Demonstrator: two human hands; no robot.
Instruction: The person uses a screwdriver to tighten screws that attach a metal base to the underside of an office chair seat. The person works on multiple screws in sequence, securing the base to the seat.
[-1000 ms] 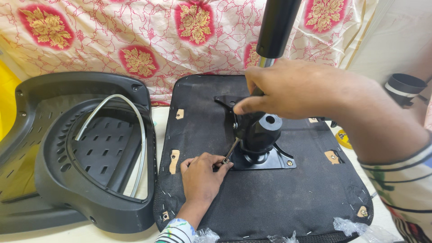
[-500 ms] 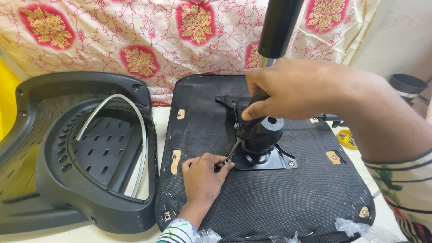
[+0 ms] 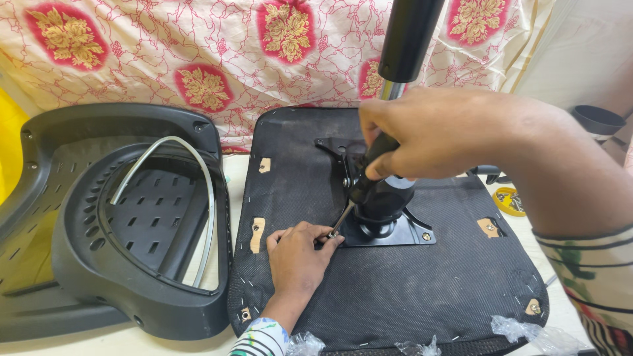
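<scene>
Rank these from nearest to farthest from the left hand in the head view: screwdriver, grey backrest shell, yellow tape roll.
From the left hand:
1. Screwdriver: its tip sits at the fingers, just right.
2. Grey backrest shell: to the left, beside the seat.
3. Yellow tape roll: far right, past the seat's edge.

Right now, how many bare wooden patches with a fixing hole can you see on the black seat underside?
4: near the back-left edge, at mid-left, at mid-right, at the front-right corner. The hands may hide others.

Left hand (image 3: pixel 300 254) flat, fingers pinched, right hand (image 3: pixel 438 135) clenched above
</scene>
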